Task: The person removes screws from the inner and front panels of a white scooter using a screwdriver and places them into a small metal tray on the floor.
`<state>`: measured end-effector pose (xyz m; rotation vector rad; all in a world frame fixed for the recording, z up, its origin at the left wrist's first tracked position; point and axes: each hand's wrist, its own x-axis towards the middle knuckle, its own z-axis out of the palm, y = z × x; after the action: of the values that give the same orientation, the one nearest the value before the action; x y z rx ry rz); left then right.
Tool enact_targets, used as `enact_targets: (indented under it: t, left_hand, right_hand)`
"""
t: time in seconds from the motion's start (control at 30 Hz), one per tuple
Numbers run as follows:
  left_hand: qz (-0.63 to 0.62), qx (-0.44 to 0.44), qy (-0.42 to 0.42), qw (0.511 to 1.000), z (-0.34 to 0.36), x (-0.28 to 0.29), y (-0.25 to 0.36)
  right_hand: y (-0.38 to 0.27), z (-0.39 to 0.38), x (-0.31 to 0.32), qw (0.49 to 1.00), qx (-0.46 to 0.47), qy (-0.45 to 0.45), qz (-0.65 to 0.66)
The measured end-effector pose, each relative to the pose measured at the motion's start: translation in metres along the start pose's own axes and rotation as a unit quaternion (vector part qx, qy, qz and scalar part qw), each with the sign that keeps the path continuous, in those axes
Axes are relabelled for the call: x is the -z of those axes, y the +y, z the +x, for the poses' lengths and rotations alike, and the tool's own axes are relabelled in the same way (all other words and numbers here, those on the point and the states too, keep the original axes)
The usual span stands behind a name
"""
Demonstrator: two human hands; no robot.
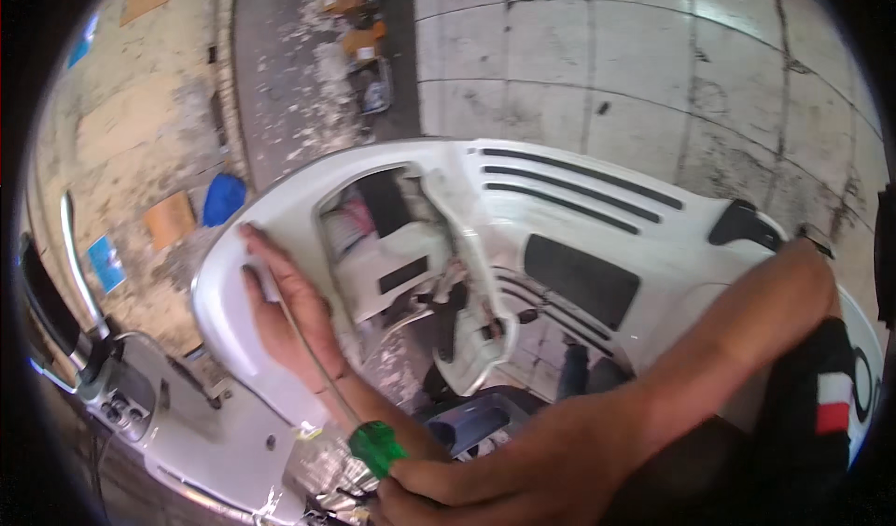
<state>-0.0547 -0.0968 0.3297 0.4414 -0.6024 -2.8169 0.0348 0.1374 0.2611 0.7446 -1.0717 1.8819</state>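
Note:
My right hand (523,461) is closed on a screwdriver by its green handle (376,447), at the lower middle. The thin metal shaft (313,353) points up and left across my left hand (294,316), and its tip lies near the thumb and forefinger. My left hand is stretched out with its edge against the curved white scooter body panel (224,302). A large opening in this panel shows a dark strip, brackets and the floor behind. My right forearm comes in from the right, over a black sleeve (793,414) with a white and red patch.
A handlebar grip (51,297) with a metal lever (82,255) stands at the left. Black slots (579,185) and a dark rectangular pad (581,279) mark the panel. Beyond lie cardboard pieces (170,220), a blue item (224,199) and a tray (373,87) on the floor.

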Motion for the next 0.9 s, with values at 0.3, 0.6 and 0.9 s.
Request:
enact_targets:
  t: [0.3, 0.6, 0.9]
  left_hand:
    - [0.017, -0.015, 0.022, 0.999, 0.026, -0.001, 0.018]
    - [0.731, -0.229, -0.004, 0.643, -0.058, 0.025, -0.041]
    - [0.828, 0.183, 0.037, 0.528, -0.261, 0.208, -0.051]
  right_hand:
    - [0.010, 0.007, 0.007, 0.997, 0.064, -0.051, 0.017]
    - [0.064, 0.048, 0.063, 0.984, -0.157, -0.024, 0.081]
    - [0.117, 0.037, 0.050, 0.887, -0.405, 0.171, 0.142]
